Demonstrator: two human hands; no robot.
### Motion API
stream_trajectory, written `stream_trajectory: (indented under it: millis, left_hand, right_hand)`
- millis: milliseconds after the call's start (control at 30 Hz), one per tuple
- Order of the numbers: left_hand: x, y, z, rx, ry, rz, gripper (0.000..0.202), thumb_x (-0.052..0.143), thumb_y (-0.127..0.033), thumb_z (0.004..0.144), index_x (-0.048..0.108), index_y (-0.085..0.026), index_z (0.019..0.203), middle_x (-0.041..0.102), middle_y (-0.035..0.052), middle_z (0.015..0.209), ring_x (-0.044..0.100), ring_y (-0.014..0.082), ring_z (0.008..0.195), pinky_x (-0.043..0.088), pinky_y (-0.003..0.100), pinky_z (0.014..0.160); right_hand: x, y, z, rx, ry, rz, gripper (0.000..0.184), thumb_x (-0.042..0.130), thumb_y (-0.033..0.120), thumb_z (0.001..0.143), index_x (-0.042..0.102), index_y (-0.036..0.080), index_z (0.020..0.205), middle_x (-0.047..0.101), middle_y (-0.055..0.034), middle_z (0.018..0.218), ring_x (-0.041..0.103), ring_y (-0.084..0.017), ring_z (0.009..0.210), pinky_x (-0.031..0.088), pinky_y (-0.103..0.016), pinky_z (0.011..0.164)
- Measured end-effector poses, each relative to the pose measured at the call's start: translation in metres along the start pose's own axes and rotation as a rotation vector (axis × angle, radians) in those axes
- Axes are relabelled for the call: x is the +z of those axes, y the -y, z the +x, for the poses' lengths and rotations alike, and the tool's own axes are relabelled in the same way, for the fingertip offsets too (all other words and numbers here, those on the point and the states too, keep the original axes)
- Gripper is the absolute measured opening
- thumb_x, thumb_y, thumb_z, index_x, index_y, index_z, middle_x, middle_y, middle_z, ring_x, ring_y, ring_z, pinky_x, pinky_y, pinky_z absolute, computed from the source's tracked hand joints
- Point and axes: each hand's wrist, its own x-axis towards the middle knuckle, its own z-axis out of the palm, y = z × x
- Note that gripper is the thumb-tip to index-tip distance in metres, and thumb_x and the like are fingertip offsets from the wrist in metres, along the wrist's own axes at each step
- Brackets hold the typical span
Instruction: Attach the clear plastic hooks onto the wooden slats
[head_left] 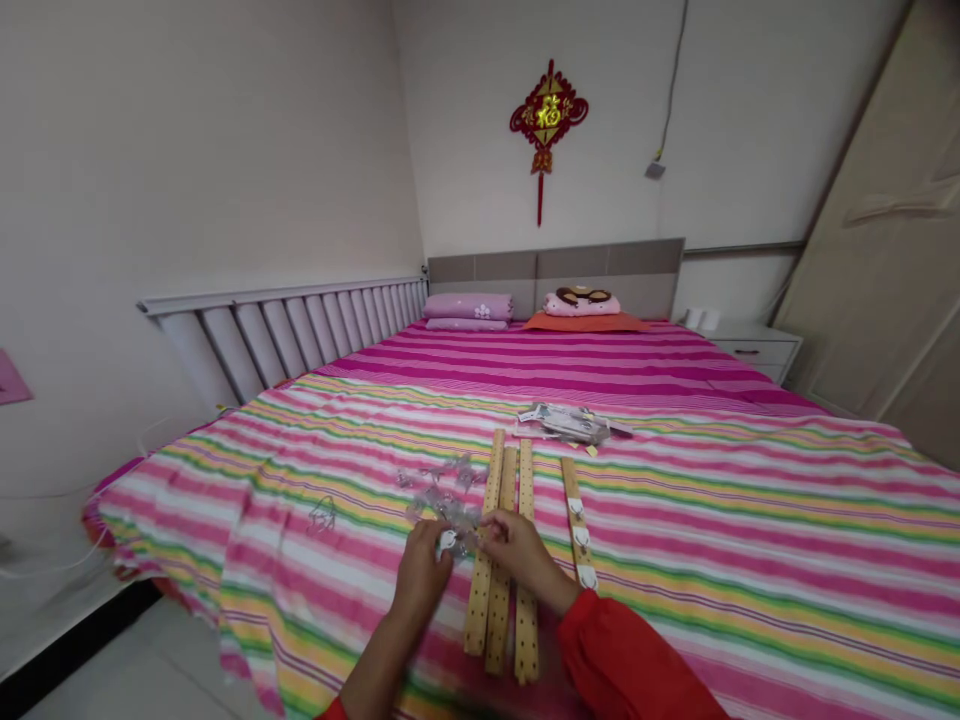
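My left hand is closed on a small white hook, which shows between thumb and fingers. Beside it, my right hand pinches its fingertips together above the wooden strips; what they hold is too small to make out. Three strips drilled with holes lie side by side beneath: a left strip, a middle strip and a right strip. Apart to the right lies another wooden strip, bearing several white hooks. Small clear plastic bags are scattered just beyond my left hand.
Everything lies on a bed with a striped sheet. A plastic-wrapped bundle sits beyond the strips, and a crumpled clear scrap lies left. Folded bedding rests by the headboard. A white railing runs along the left.
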Motion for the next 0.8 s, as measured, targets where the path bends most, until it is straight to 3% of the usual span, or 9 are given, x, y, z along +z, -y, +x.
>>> stream_trajectory:
  millis: [200,433,633,800]
  left_hand:
    - [-0.003,0.005,-0.001,0.033,0.097,0.061,0.042,0.050,-0.001,0.065,0.061,-0.019,0.101,0.057,0.0059,0.097,0.052,0.0198,0.097,0.043,0.034,0.087]
    - [-0.010,-0.003,-0.002,0.039,0.176,0.182,0.032,0.051,-0.007,0.070,0.057,-0.020,0.099,0.058,0.0060,0.098,0.053,0.0196,0.097,0.043,0.031,0.083]
    - [-0.010,0.003,-0.006,0.017,0.084,0.186,0.020,0.048,-0.010,0.071,0.056,-0.019,0.087,0.057,0.0045,0.085,0.055,0.0182,0.081,0.043,0.029,0.071]
    - [-0.007,0.014,-0.008,-0.091,-0.036,-0.159,0.013,0.050,-0.013,0.068,0.058,-0.018,0.077,0.056,0.0004,0.073,0.053,0.0135,0.064,0.044,0.024,0.062]
  right_hand:
    - [0.035,-0.014,0.005,-0.029,0.050,-0.196,0.033,0.061,0.005,0.059,0.070,0.019,0.087,0.047,0.0084,0.052,0.044,-0.010,0.051,0.032,-0.020,0.049]
    - [0.042,-0.020,0.005,-0.021,0.032,-0.376,0.036,0.061,0.010,0.062,0.069,0.022,0.094,0.055,0.0050,0.058,0.048,-0.012,0.056,0.031,-0.021,0.051]
    - [0.043,-0.014,0.003,0.001,0.015,-0.449,0.029,0.060,0.012,0.064,0.069,0.024,0.090,0.062,0.0031,0.066,0.051,-0.014,0.059,0.031,-0.022,0.053]
    - [0.044,-0.019,0.004,0.031,0.007,-0.411,0.032,0.063,0.012,0.063,0.069,0.020,0.093,0.059,0.0028,0.061,0.051,-0.014,0.058,0.031,-0.022,0.052]
